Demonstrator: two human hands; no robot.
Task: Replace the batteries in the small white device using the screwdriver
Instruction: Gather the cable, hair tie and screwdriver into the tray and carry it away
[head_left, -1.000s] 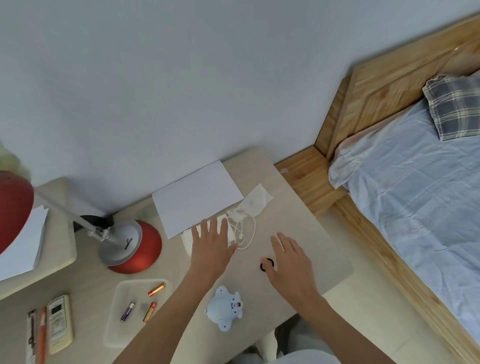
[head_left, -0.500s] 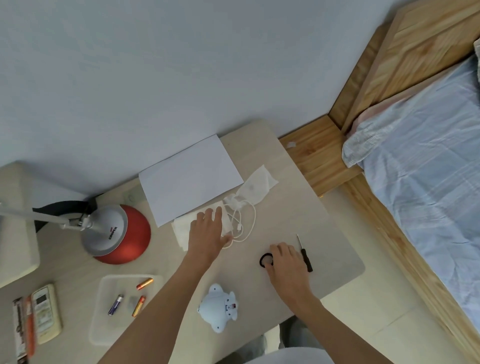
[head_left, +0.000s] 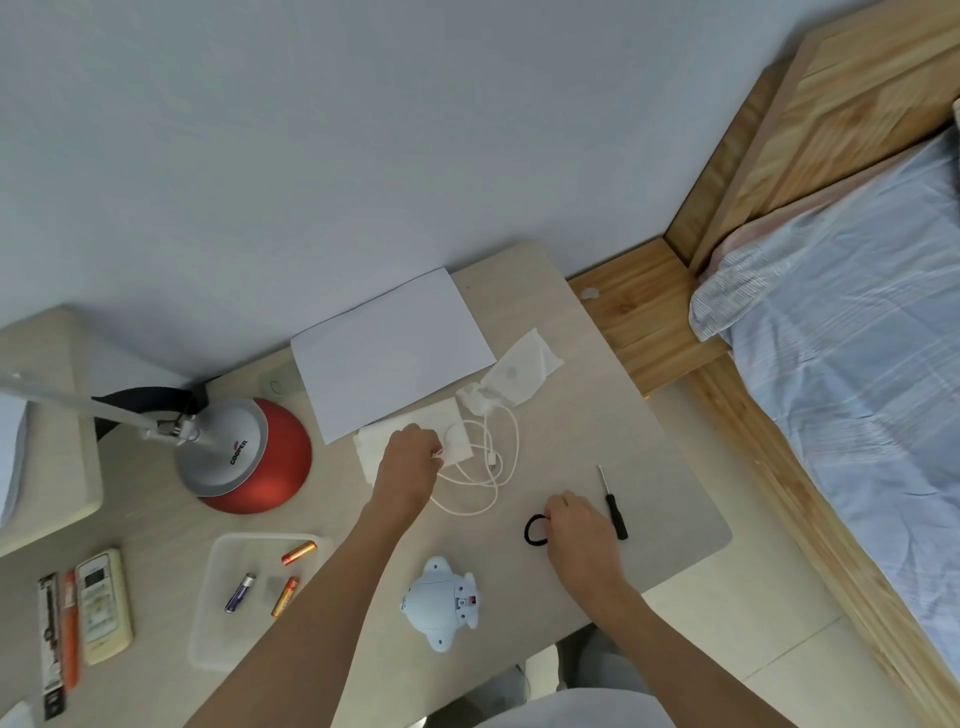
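Observation:
The small white animal-shaped device (head_left: 441, 603) lies on the desk (head_left: 654, 457) near its front edge, between my forearms. A little black-handled screwdriver (head_left: 615, 512) lies free just right of my right hand (head_left: 579, 527). That hand's fingers are curled, and its thumb side pinches a black hair tie (head_left: 532, 531). Further back, my left hand (head_left: 410, 462) has its fingers curled and grips a white tissue (head_left: 374, 447) beside a coiled white cable (head_left: 501, 467). A clear tray (head_left: 208, 623) on the left holds three loose batteries (head_left: 298, 552).
A red and silver lamp base (head_left: 244, 457) stands at the back left. A white paper sheet (head_left: 389, 353) and a crumpled wrapper (head_left: 522, 371) lie by the wall. A remote (head_left: 104, 605) sits far left. The wooden bed (head_left: 857, 364) borders the desk on the right.
Both hands lay flat on the desk before and now have curled fingers. The left closed on the tissue and the right on the hair tie. The screwdriver came into sight as the right hand drew back.

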